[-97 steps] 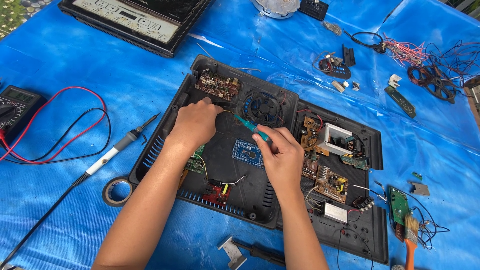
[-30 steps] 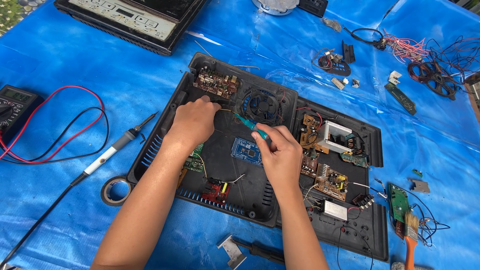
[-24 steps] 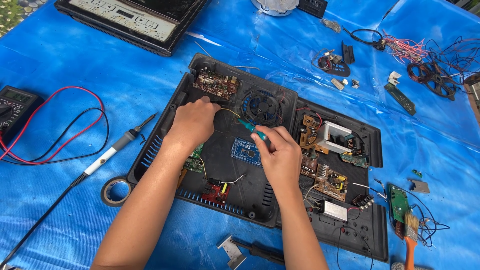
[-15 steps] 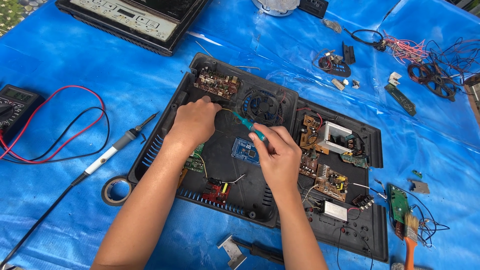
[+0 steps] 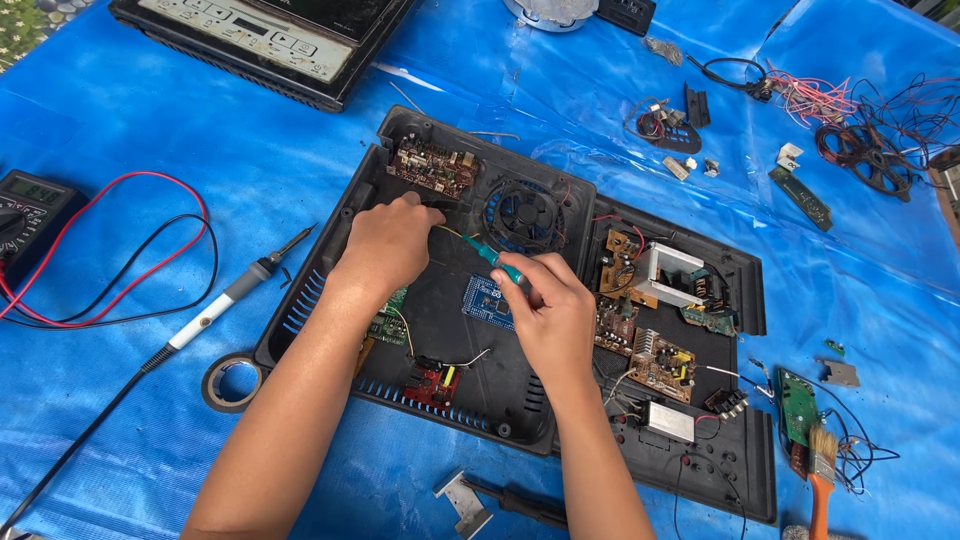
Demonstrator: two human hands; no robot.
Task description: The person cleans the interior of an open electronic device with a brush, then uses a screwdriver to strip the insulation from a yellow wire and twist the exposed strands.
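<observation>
Both hands point(image 5: 470, 270) meet over the open black casing point(image 5: 330, 290), screwdriver point(image 5: 492, 258) between them.

Two bare forearms, left hand point(image 5: 385, 245) and right hand point(image 5: 550, 312), no sleeves, gloves, rings or watch.

Glowing under bright, even daylight throughout. Throwing soft shadows toward 6 o'clock beneath the arms and under the case point(image 5: 520, 400). Glaring white off wrinkles in the tarp point(image 5: 120, 110) toward 12 and 2 o'clock. Staying sharp at centre; softening and bending slightly toward the corners. Showing no motion blur.
</observation>
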